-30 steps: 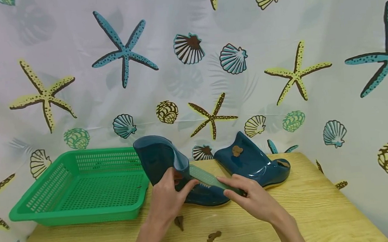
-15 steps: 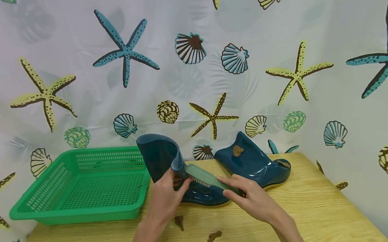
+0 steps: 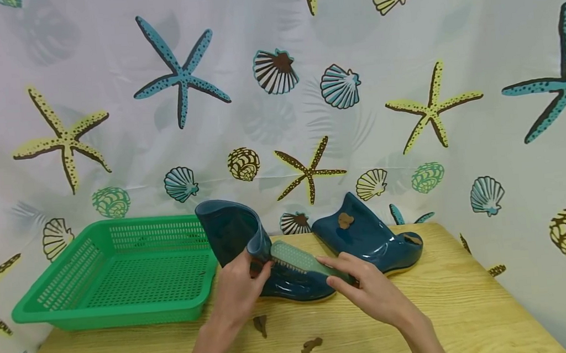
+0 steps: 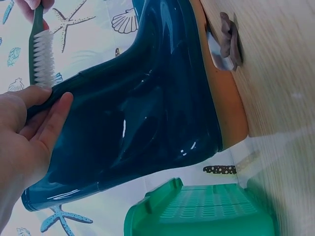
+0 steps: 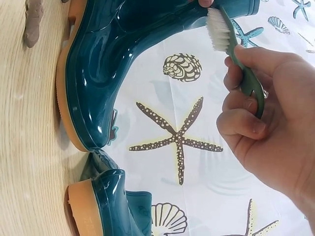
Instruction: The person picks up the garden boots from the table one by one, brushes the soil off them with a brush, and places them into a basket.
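Observation:
A dark blue rubber boot (image 3: 296, 285) with a tan sole stands upright on the table. My left hand (image 3: 239, 288) pinches the front of its shaft near the top, bending the rim inward; in the left wrist view the thumb and fingers (image 4: 56, 118) clasp that edge. A green scrubbing brush (image 3: 299, 258) with white bristles is gripped by the handle in my right hand (image 3: 366, 286). Its bristles (image 5: 218, 29) face the front of the shaft, right beside the left fingertips. Behind to the right, a second blue boot (image 3: 367, 236) carries a brown mud-like patch (image 3: 345, 220).
To the left stands a green plastic basket (image 3: 109, 317). Brown clumps (image 3: 311, 346) lie on the wooden table (image 3: 425, 331) in front of the boot, another brown piece (image 3: 260, 325) nearer the basket. A patterned curtain (image 3: 279, 127) hangs behind.
The brush head has shifted slightly left along the boot's front. My left hand and the pinched rim have also moved a little left. The second boot and basket stay put.

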The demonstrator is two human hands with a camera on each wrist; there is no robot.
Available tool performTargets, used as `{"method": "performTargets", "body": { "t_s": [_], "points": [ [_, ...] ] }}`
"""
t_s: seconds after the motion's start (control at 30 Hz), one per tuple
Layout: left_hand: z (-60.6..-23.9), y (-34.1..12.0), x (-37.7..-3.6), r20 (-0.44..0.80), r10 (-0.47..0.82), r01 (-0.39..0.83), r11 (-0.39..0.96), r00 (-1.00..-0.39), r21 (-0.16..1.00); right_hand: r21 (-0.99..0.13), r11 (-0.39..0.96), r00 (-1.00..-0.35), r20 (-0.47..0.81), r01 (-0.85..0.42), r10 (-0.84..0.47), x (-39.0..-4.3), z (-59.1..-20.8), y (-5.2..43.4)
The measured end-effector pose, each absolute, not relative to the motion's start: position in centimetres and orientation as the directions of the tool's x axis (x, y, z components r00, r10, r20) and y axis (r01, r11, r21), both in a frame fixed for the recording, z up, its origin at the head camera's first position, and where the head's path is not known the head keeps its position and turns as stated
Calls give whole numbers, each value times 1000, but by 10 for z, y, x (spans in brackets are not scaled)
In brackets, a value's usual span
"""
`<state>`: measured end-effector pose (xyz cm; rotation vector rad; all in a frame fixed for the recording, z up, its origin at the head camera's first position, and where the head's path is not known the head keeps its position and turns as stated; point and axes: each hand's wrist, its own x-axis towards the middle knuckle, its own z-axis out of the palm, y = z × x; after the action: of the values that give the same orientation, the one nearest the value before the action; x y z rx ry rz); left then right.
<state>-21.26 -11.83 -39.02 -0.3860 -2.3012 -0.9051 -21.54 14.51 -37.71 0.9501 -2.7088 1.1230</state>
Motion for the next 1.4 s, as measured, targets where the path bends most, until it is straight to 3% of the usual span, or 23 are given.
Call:
{"method": "performTargets", "body": {
  "t_s": [0.3, 0.6, 0.83, 1.2, 1.4],
  "points": [
    [-391, -125, -214, 690, 107, 542, 709, -716, 452, -626, 531, -801, 285, -572, -527, -215, -377, 146],
    [-398, -130, -221, 817, 151, 660, 677, -556, 325, -638, 516, -801, 297, -572, -520, -214, -375, 147],
    [-398, -130, -222, 815, 108, 680, 620, -569, 392, -635, 508, -794, 309, -582, -524, -214, -375, 148],
    [-388, -131, -215, 845, 69, 743, 517, -530, 424, -613, 460, -753, 396, -643, -525, -209, -369, 147],
    [-382, -130, -210, 861, 103, 743, 563, -497, 362, -625, 430, -744, 414, -651, -525, -206, -366, 149]
  ]
}}
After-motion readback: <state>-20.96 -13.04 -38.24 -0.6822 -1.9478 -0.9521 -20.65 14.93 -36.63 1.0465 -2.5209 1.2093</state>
